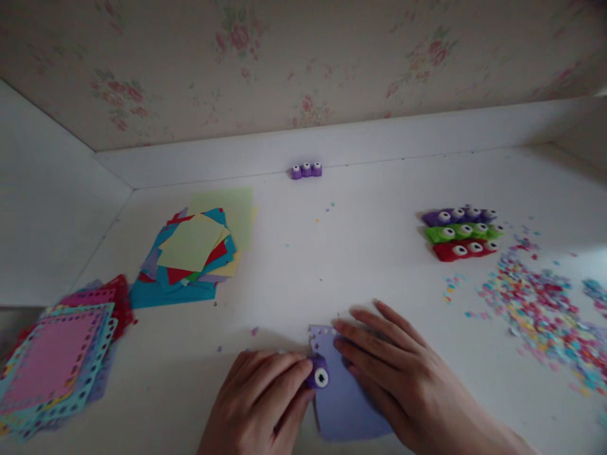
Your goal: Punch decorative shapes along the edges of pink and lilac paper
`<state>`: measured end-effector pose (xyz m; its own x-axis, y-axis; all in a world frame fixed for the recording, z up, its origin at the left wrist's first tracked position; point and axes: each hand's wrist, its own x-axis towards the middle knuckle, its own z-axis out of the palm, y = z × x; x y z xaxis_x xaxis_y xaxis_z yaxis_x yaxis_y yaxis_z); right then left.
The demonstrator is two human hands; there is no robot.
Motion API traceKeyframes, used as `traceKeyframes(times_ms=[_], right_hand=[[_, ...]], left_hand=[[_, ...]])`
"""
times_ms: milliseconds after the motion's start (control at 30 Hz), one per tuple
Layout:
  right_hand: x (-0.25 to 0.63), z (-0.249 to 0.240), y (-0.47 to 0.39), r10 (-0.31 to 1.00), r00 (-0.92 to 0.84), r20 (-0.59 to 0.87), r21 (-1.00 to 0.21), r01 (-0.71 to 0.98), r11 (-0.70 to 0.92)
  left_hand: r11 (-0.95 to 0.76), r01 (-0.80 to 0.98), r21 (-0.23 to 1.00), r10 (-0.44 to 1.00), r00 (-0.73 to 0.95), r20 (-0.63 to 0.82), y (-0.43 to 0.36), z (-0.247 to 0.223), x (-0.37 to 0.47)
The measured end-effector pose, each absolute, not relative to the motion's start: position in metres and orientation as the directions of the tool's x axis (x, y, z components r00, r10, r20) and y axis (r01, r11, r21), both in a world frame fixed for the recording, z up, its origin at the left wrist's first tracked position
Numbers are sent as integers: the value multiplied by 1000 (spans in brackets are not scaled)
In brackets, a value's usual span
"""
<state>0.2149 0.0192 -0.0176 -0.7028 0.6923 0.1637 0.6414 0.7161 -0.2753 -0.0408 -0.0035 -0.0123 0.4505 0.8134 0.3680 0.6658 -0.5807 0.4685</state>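
Between the fingers of my left hand (265, 398) is a small purple craft punch (318, 374) with a white button on top that carries a dark shape. The punch sits at the left edge of a lavender sheet of paper (346, 407). A few small shaped holes run along the sheet's top edge and upper left side. My right hand (393, 366) lies flat over the sheet's right part with fingers stretched out, covering its upper right corner. The paper under the punch and palm is hidden.
Left, punched-edge paper squares (61, 354) lie stacked, with plain coloured papers (194, 249) behind them. Three purple punches (306, 170) stand by the wall. Purple, green and red punches (465, 232) sit in rows at right, beside scattered paper confetti (545, 303).
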Motion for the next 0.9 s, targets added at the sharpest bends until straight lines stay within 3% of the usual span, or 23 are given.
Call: traceKeyframes(times_ms=[900], right_hand=[[216, -17, 19, 682, -713, 165, -254, 637, 727]], left_hand=[[-583, 682, 443, 812, 474, 339, -1, -13, -42]])
